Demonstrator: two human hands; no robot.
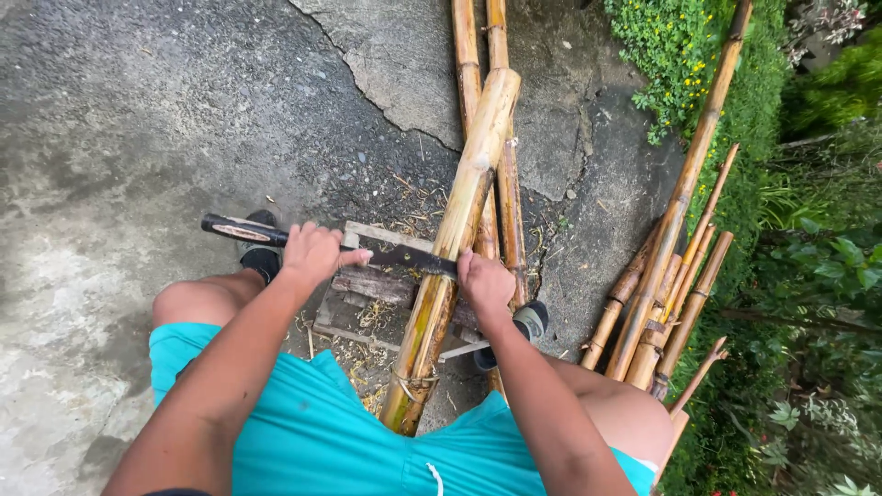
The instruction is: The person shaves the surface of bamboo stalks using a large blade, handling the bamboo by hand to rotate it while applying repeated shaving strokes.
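A person in turquoise shorts sits outdoors on cracked grey concrete, seen from above. A thick bamboo pole (457,241) runs from between the knees at 6 o'clock up toward 12 o'clock, resting on a small wooden pallet (372,287) at the centre of the view. A long dark blade (404,259) lies flat across the pole, crossing it from 9 o'clock to 3 o'clock.

The left hand (314,254) is curled around the blade's handle end, fingers wrapped closed, with the dark handle (241,231) sticking out past it toward 9 o'clock. The right hand (485,283) is closed over the other end of the blade, just at the pole's 3 o'clock side, knuckles up. Both forearms reach forward and angle slightly inward, wrists low.

The pole looks stiff, hard and fairly heavy, with a smooth yellow-brown skin that is likely slippery; a grip at a ringed joint would probably hold best. A twine tie (413,378) circles its near end.

Thinner bamboo canes (480,55) lie under it, pointing to 12 o'clock. A bundle of more canes (669,276) leans at 3 o'clock beside green plants (808,239). Dark shoes (261,261) show near the pallet.
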